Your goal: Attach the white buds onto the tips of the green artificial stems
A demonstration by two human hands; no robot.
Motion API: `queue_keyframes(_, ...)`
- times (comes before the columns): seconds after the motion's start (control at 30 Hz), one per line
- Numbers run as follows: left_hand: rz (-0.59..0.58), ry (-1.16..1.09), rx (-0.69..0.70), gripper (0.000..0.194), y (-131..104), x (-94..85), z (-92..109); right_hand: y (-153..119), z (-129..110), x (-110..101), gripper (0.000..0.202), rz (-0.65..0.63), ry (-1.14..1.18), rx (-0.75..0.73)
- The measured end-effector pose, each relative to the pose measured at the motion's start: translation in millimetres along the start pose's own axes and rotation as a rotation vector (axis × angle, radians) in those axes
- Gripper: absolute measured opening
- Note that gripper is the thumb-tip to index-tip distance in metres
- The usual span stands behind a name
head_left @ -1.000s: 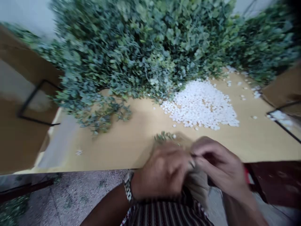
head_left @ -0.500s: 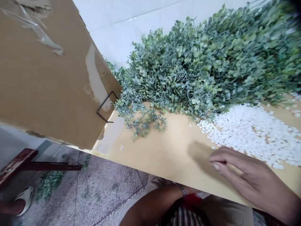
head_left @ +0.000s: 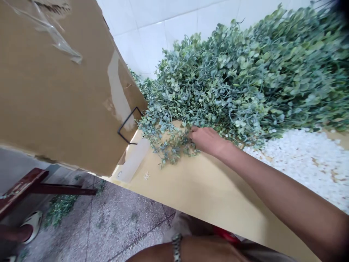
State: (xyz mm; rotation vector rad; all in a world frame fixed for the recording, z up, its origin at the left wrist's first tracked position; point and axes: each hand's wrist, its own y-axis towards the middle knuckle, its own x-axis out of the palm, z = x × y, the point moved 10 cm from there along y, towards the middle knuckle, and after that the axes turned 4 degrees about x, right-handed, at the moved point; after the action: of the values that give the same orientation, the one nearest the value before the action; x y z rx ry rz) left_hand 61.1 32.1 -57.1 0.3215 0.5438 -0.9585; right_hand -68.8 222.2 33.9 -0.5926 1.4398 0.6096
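My right hand (head_left: pixel 205 139) reaches across the table to a small sprig of artificial green leaves (head_left: pixel 170 145). Its fingers are pinched at the sprig's right end, by the front edge of a big heap of artificial foliage (head_left: pixel 234 83). At the bottom edge lies my left hand (head_left: pixel 211 250), beyond a wrist with a metal-band watch (head_left: pixel 176 247); its fingers are out of view. A spread of small white plastic pieces (head_left: pixel 302 160) lies behind my right forearm.
To the left a big cardboard box (head_left: pixel 62 98) stands on the table (head_left: pixel 196 189), with a black bent strip (head_left: pixel 127 127) at its corner. A few white bits (head_left: pixel 146 176) lie near the front edge. On the floor are a dark red wooden frame (head_left: pixel 54 188) and another person's shoe (head_left: pixel 34 227).
My right hand has moved left and away from me, from in front of the white pieces to the leaf sprig. My left forearm has shifted lower, and its watch shows more fully.
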Motion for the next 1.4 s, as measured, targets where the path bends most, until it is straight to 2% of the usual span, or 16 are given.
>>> queue_keyframes(0.03,-0.008,-0.010,0.051,0.030,-13.4,-8.7,13.3,-3.6,1.8,1.7,0.031,0.005,0.003,-0.004)
queue_keyframes(0.07,0.045,0.038,0.121,0.026,-26.5,-25.9,28.3,-9.5,4.3,1.8,0.030,0.024,0.020,-0.009)
queue_keyframes(0.13,0.233,0.166,0.081,0.022,-49.5,-73.5,37.8,-26.3,10.3,-4.6,0.027,0.116,0.119,-0.027)
queue_keyframes(0.17,0.317,0.209,0.017,0.026,-58.6,-97.0,34.9,-36.7,14.6,-10.8,0.025,0.184,0.202,-0.036)
queue_keyframes(0.23,0.485,0.430,-0.262,0.025,-76.9,-142.8,13.0,-59.2,26.2,-23.2,0.021,0.312,0.362,-0.040)
queue_keyframes(0.27,0.519,0.520,-0.357,0.023,-82.7,-157.6,3.8,-70.4,32.8,-27.2,0.020,0.354,0.415,-0.028)
queue_keyframes(0.33,0.557,0.614,-0.428,0.019,-86.7,-173.3,-7.8,-92.1,44.6,-30.7,0.016,0.397,0.484,0.014)
queue_keyframes(0.47,0.727,0.504,-0.373,0.017,-86.1,-175.9,-6.7,-136.0,61.6,-26.5,0.013,0.453,0.593,0.154)
queue_keyframes(0.53,0.785,0.266,-0.351,0.020,-78.3,-166.1,-6.5,-155.8,62.6,-20.7,0.012,0.490,0.592,0.217)
queue_keyframes(0.63,0.786,-0.255,-0.313,0.028,-50.7,-141.6,-12.6,-176.6,54.2,-11.2,0.012,0.547,0.528,0.251)
queue_keyframes(0.73,0.933,-0.714,-0.262,0.022,-31.6,-131.3,-23.5,-185.2,39.6,-3.6,0.014,0.569,0.459,0.214)
queue_keyframes(0.83,1.035,-0.870,-0.262,0.019,-24.4,-128.8,-34.4,-186.6,23.7,-1.5,0.017,0.559,0.381,0.138)
queue_keyframes(1.0,1.119,-0.769,-0.346,0.017,-34.5,-136.5,-43.9,-191.7,6.1,-10.3,0.022,0.615,0.170,0.052)
queue_keyframes(1.23,1.286,-0.501,-0.386,0.014,-80.9,-182.9,-50.5,-209.9,25.7,-6.7,0.021,0.633,0.169,0.184)
queue_keyframes(1.3,1.238,-0.319,-0.418,0.015,-83.1,-189.8,-41.7,-214.3,29.0,-5.8,0.019,0.642,0.187,0.208)
queue_keyframes(1.4,0.985,0.090,-0.431,0.010,-58.9,-184.0,-17.5,-217.5,27.2,-7.5,0.016,0.672,0.204,0.197)
